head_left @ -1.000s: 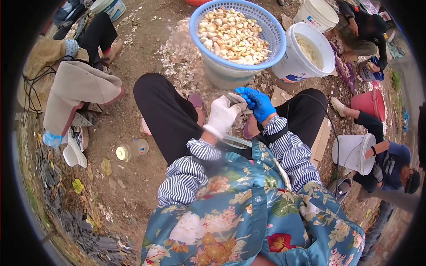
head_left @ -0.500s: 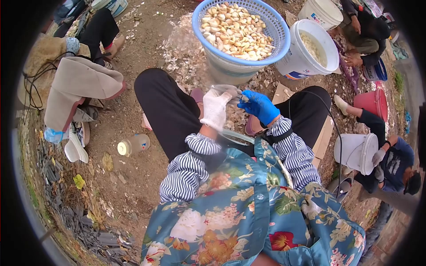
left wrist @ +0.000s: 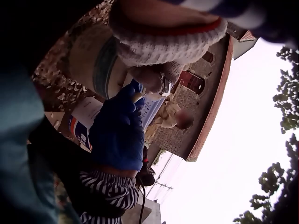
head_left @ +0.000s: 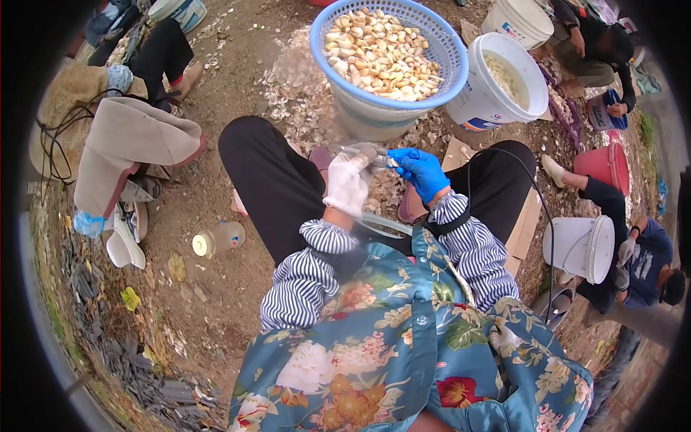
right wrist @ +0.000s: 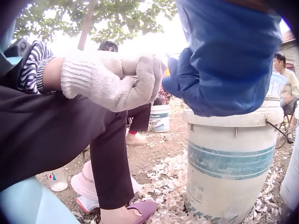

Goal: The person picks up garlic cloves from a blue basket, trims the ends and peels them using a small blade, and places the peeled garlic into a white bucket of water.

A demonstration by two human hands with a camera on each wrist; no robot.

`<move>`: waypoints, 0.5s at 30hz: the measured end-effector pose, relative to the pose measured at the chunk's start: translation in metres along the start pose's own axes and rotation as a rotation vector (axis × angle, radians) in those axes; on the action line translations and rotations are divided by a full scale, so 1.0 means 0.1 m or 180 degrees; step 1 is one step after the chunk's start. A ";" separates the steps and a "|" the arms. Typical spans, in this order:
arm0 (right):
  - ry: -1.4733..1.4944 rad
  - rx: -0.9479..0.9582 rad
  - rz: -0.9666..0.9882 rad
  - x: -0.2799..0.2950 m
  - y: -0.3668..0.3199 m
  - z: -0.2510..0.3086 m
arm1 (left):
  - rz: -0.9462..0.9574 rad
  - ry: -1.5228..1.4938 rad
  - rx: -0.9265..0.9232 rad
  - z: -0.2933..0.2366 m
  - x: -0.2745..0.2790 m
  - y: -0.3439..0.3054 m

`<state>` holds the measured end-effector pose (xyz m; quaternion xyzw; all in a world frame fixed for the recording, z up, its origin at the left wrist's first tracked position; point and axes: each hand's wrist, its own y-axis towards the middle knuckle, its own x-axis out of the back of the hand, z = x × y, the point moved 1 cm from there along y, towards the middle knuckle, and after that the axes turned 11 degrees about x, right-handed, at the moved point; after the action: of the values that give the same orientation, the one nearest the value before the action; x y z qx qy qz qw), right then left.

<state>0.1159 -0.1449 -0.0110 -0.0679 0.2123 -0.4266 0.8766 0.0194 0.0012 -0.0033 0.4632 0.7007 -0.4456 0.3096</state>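
My left hand (head_left: 348, 180), in a white knit glove, grips a thin shiny metal tool (head_left: 378, 163); its exact kind I cannot tell. Facing it, my right hand (head_left: 420, 173) in a blue rubber glove pinches a pale garlic clove (head_left: 392, 163) between thumb and fingers. In the left wrist view the clove (left wrist: 137, 97) shows at the blue fingertips, close to the tool (left wrist: 165, 86). Both hands meet above the gap between my knees. Beyond them, a blue plastic basket (head_left: 461, 70) full of garlic cloves (head_left: 381, 54) sits on a pale bucket (head_left: 374, 124).
A white bucket (head_left: 468, 108) of peeled cloves in liquid stands right of the basket. Garlic skins (head_left: 288, 90) litter the ground. A capped jar (head_left: 219, 240) lies at left. People sit around, one beside a white bucket (head_left: 576, 248) and a red bucket (head_left: 604, 169).
The hands drew slightly apart, then closed in again. The tool's shiny part swung between the hands, and the clove now shows at the blue fingertips.
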 end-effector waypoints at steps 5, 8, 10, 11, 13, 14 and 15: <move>0.0166 0.0208 -0.0280 0.04 0.00 0.01 | -0.0380 0.1710 0.0297 0.02 -0.09 -0.05; 0.0238 0.0408 -0.0220 -0.04 -0.03 0.11 | -0.1011 0.2338 0.0090 0.06 -0.07 -0.03; 0.0105 0.0470 -0.0204 -0.05 -0.05 0.12 | -0.1004 0.2061 0.0067 0.04 -0.06 -0.03; 0.0027 0.0507 -0.0218 -0.07 -0.06 0.13 | -0.1002 0.1920 0.0052 0.03 -0.06 -0.02; -0.0133 0.0569 -0.0238 -0.15 -0.09 0.18 | -0.0974 0.1749 0.0248 0.03 -0.03 -0.01; -0.0115 0.0577 -0.0230 -0.16 -0.09 0.18 | -0.0966 0.1658 0.0352 0.03 -0.01 -0.01; -0.0094 0.0586 -0.0223 -0.17 -0.10 0.17 | -0.0959 0.1654 0.0366 0.02 -0.02 -0.03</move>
<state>0.1070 -0.1387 0.0130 -0.0008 0.1567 -0.4737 0.8666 0.0172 -0.0022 -0.0016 0.4694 0.7908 -0.3921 0.0238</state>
